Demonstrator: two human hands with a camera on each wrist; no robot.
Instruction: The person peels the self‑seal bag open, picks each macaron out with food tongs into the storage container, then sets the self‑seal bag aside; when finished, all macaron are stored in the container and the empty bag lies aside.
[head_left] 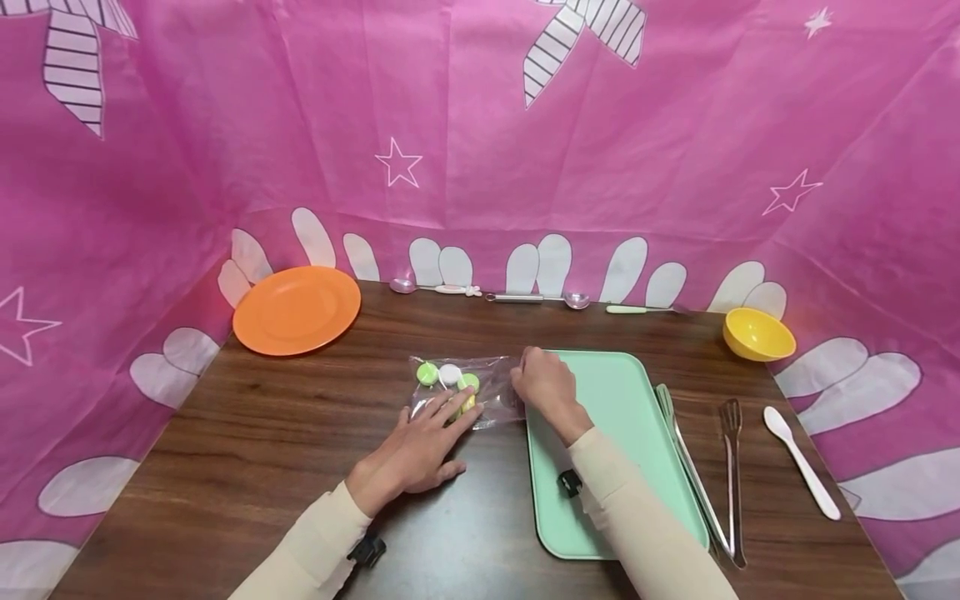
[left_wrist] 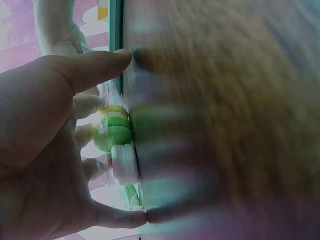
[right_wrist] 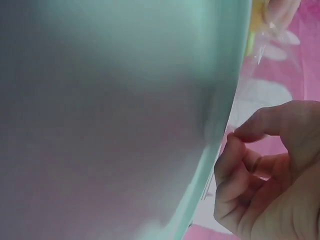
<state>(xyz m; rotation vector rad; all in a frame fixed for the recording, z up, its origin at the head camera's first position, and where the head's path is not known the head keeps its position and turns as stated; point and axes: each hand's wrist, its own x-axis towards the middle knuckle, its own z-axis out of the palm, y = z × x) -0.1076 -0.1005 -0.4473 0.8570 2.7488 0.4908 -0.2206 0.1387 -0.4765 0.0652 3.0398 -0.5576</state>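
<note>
A clear plastic bag (head_left: 495, 400) lies on the table against the left edge of the mint-green tray (head_left: 600, 533). Inside it are several small round-lidded pieces (head_left: 427, 373) in green, white and yellow. My left hand (head_left: 423, 446) rests over the bag's left part, fingers spread, covering some of the pieces. In the left wrist view, a green piece (left_wrist: 114, 136) and a white ridged one (left_wrist: 125, 164) show beyond the fingers. My right hand (head_left: 549, 387), above the tray's upper left corner, pinches the bag's right edge between thumb and curled index finger (right_wrist: 231, 155).
An orange plate (head_left: 297, 311) stands at the back left, a yellow bowl (head_left: 757, 335) at the back right. Spoons and a ladle (head_left: 576, 301) line the back edge. Right of the tray lie metal tongs (head_left: 697, 467), a slotted utensil (head_left: 732, 475) and a white spoon (head_left: 802, 462).
</note>
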